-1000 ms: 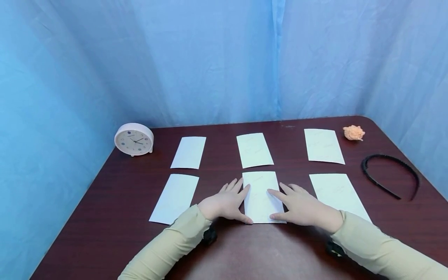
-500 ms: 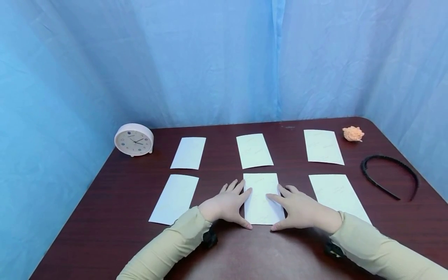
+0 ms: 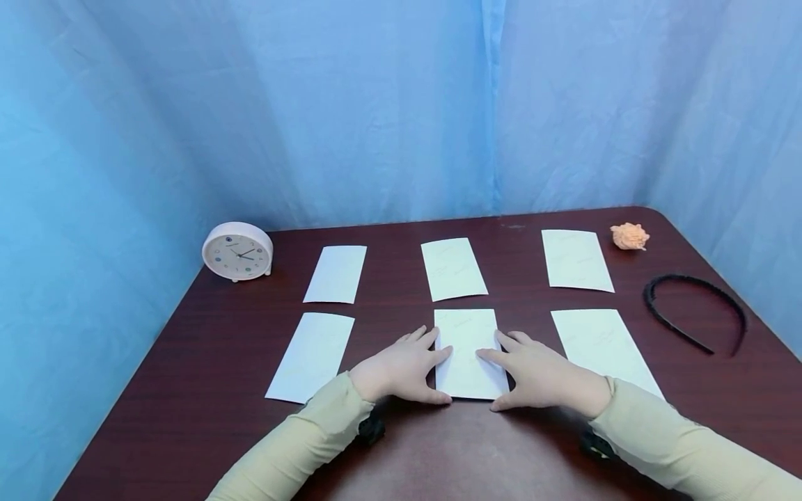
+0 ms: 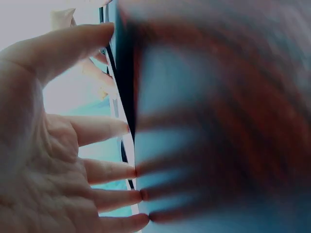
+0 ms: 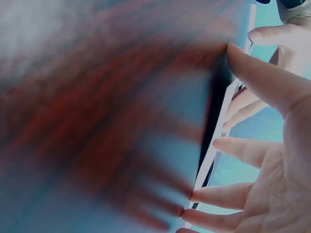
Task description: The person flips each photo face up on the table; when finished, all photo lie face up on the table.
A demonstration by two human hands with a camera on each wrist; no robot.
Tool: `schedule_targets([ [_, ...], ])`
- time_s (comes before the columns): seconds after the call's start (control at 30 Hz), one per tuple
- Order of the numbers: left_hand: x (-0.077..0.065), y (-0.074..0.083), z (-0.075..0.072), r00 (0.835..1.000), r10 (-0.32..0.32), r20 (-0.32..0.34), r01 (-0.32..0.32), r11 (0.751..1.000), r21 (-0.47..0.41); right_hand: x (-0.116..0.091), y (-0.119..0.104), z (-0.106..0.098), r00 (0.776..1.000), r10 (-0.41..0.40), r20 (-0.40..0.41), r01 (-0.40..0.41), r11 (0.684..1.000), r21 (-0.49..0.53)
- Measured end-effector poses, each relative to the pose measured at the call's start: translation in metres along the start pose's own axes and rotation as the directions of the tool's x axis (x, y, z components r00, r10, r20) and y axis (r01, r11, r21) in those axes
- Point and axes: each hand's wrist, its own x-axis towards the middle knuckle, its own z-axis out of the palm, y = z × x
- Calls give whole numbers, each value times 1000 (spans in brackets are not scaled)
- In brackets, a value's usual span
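Observation:
In the head view, a white rectangular card or paper [image 3: 471, 372] lies flat at the front middle of the dark table, with faint markings on it. My left hand [image 3: 407, 367] is spread along its left side, index fingertip over the card and thumb by the near left corner. On the opposite side my right hand [image 3: 535, 369] is spread likewise, its index finger on the card and its thumb on the table beside the near corner. Both wrist views show extended fingers [image 4: 104, 172] with tips against the tabletop or card edge; neither hand grips anything.
White sheets lie in two rows: back left [image 3: 336, 274], back middle [image 3: 454, 268], back right [image 3: 576, 259], front left [image 3: 313, 355], front right [image 3: 604, 348]. A white clock [image 3: 238, 252] stands far left. A peach flower-like puff [image 3: 629, 236] and black headband [image 3: 695, 280] lie right.
My right thumb has slid off the near right corner of the middle card onto the table. The card has shifted very slightly; the other things stay put.

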Motion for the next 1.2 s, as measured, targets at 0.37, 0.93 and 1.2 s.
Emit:
schedule_targets([
  [0.37, -4, -10, -3, 998, -4, 58, 14, 985, -174, -1, 8, -10, 988, -148, -33, 151, 983, 102],
  [0.93, 2, -23, 1, 970, 20, -242, -119, 907, -403, 10, 14, -13, 939, 48, -340, 131, 865, 484],
  [1.2, 9, -22, -2, 882, -177, -437, -148, 775, -614, 15, 14, -25, 896, 251, -366, 69, 737, 673],
])
